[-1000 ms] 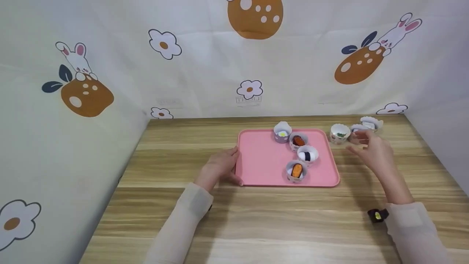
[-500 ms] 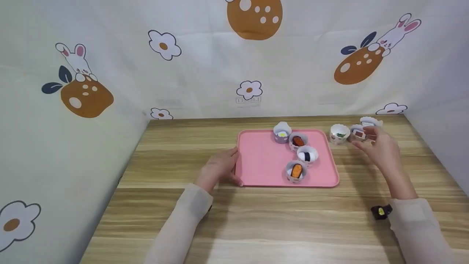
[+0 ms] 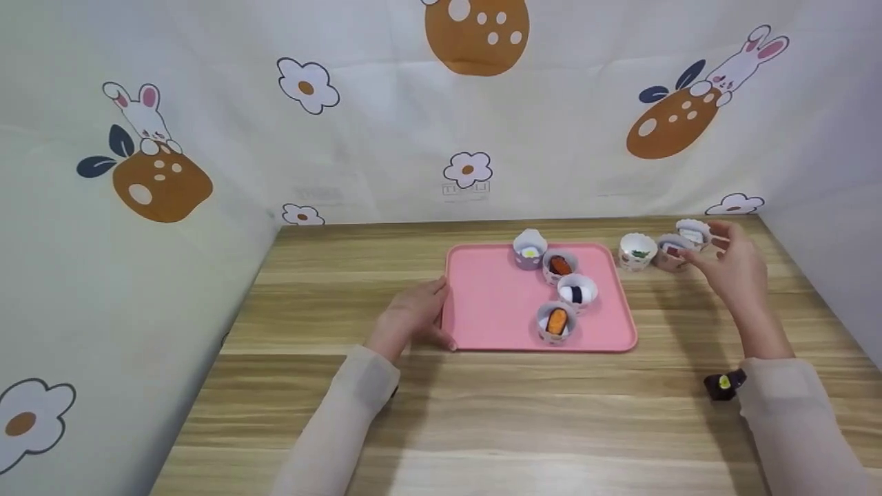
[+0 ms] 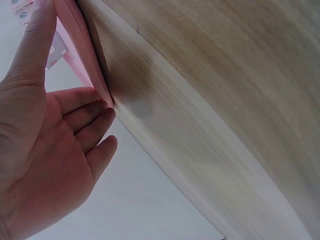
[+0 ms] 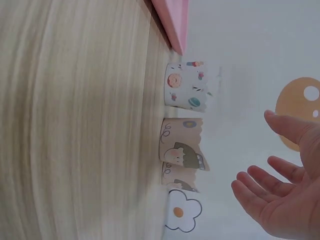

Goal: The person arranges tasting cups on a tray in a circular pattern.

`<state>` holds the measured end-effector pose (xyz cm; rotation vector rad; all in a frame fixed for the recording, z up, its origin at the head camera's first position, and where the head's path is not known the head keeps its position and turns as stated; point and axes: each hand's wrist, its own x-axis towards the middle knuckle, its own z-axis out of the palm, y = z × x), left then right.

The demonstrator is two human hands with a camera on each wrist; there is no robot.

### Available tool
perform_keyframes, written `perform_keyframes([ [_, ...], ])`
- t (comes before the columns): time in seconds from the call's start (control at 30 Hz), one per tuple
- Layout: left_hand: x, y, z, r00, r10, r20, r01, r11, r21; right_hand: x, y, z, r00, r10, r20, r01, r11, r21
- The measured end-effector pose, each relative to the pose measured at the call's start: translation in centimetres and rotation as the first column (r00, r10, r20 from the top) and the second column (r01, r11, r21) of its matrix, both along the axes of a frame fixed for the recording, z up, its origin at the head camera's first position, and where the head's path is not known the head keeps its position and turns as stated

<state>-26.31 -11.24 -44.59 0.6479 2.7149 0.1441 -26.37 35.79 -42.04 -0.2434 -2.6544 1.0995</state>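
Note:
A pink tray lies on the wooden table. My left hand grips its left rim, fingers along the side and thumb near the front corner. In the left wrist view the fingertips of my left hand meet the rim. Three patterned paper cups stand right of the tray: a cup with green filling, a cup with a red piece and a cup with a white piece. My right hand hovers beside the last two, fingers spread. The right wrist view shows my right hand holding nothing, apart from the cups.
Several paper cups with toy sushi stand on the tray's right half: one with a white and yellow piece, one dark red, one white with a black band, one orange. A patterned cloth hangs behind the table.
My right hand has moved right and slightly back, from over the red-piece cup to beside the rearmost cup, which now stands a little more upright. My left hand and the tray have stayed put.

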Motion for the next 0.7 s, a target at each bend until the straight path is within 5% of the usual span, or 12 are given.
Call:
perform_keyframes([
  [0.37,0.0,0.2,0.2,1.0,-0.011,0.002,0.011,0.999,-0.048,-1.1,2.5,-0.6,0.996,-0.088,0.001,0.088,0.99,-0.108],
  [0.7,0.0,0.1,0.4,1.0,0.006,0.011,-0.006,0.999,-0.035,-2.8,4.6,-0.7,0.988,-0.125,0.095,0.142,0.97,-0.196],
])
